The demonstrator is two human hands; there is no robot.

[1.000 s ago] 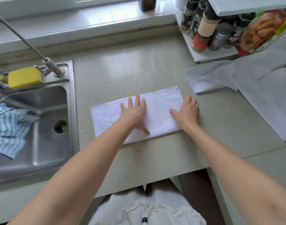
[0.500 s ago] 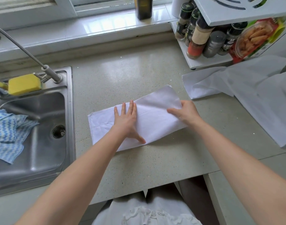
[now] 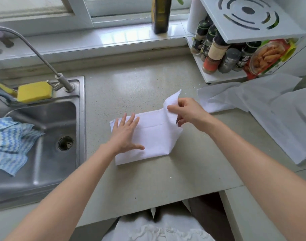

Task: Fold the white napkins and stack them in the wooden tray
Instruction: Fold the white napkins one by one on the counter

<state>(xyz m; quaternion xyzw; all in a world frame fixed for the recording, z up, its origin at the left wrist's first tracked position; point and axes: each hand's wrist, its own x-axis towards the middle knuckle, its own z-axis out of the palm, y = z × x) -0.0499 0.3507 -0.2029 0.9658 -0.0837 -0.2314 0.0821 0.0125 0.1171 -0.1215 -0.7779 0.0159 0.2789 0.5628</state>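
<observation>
While our left hand (image 3: 126,136) lies flat with its fingers spread, pressing the left half of the white napkin (image 3: 148,138) onto the counter (image 3: 131,84), our right hand (image 3: 187,112) pinches the napkin's right end between thumb and fingers and holds it lifted off the surface. The napkin sits near the middle of the counter, closer to the front edge than to the back, between the sink (image 3: 37,145) at the left edge and the heap of unfolded napkins (image 3: 263,108) toward the right edge. We see no wooden tray anywhere in view.

As we judge it, the risks are these: if the lifted end comes over at a slant, the edges will not meet and the fold will be crooked. If our left palm eases its pressure, the whole cloth could slide toward the sink, which looks as if it may be wet. A loose pinch could let the layers separate and undo the fold already made.

On the spice rack (image 3: 235,49) at the back right corner, the jars carry labels, and a red and green packet shows pictured food, but none of the writing is sharp enough for us to read.
</observation>
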